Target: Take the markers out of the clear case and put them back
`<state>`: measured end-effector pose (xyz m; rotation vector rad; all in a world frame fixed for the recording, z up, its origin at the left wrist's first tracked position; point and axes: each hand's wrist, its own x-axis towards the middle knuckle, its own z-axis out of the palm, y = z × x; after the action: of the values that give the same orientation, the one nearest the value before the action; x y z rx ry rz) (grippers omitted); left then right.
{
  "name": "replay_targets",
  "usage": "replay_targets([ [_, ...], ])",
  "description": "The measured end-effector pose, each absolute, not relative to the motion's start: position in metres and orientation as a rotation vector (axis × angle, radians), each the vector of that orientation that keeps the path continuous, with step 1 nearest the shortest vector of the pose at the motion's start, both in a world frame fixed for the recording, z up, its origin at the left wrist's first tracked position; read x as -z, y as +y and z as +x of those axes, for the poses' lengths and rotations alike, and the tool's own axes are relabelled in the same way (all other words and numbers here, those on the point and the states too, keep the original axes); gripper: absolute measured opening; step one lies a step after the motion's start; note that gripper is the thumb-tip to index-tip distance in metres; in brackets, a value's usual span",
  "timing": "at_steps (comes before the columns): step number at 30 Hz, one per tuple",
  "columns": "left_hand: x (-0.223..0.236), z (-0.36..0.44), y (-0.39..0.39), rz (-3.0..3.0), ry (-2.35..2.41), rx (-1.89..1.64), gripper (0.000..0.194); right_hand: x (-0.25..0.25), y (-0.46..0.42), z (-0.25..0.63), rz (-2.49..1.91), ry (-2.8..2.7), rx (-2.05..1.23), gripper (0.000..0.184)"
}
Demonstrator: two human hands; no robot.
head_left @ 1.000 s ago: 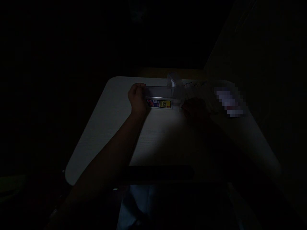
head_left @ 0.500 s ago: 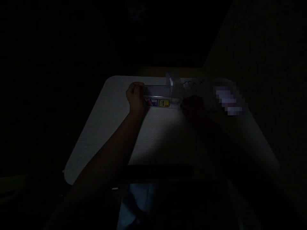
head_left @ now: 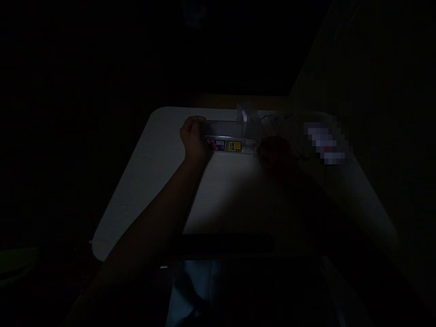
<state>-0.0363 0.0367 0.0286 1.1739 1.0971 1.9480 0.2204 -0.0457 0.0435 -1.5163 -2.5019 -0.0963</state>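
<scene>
Pale table point(head_left: 136, 195) lay in dim light. Left hand point(head_left: 192, 140) was curled closed on left end of clear box point(head_left: 223, 129), at table's far half. Label point(head_left: 224, 146), yellow and dark, faced person. Right hand point(head_left: 276, 155) was near box's right end, in shadow; finger opening and hold could not be told. Pixelated item point(head_left: 325, 143) lay farther right.
</scene>
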Motion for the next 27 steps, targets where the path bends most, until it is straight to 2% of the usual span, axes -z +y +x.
replay_targets([
  [5,-0.028,-0.038,0.037,1.2,1.107,-1.955,0.057,-0.042,-0.055,0.213,-1.493,-2.393,0.23,0.044],
  [11,-0.028,-0.039,0.036,1.215,1.106,-1.927,0.058,-0.046,-0.046,0.217,-1.517,-2.422,0.064,0.04],
  [17,-0.031,-0.036,0.036,1.13,1.106,-1.92,0.059,-0.045,-0.048,0.22,-1.538,-2.297,0.097,0.041],
  [27,-0.033,-0.036,0.032,1.192,1.121,-1.882,0.06,-0.047,-0.047,0.229,-1.521,-2.4,0.062,0.045],
])
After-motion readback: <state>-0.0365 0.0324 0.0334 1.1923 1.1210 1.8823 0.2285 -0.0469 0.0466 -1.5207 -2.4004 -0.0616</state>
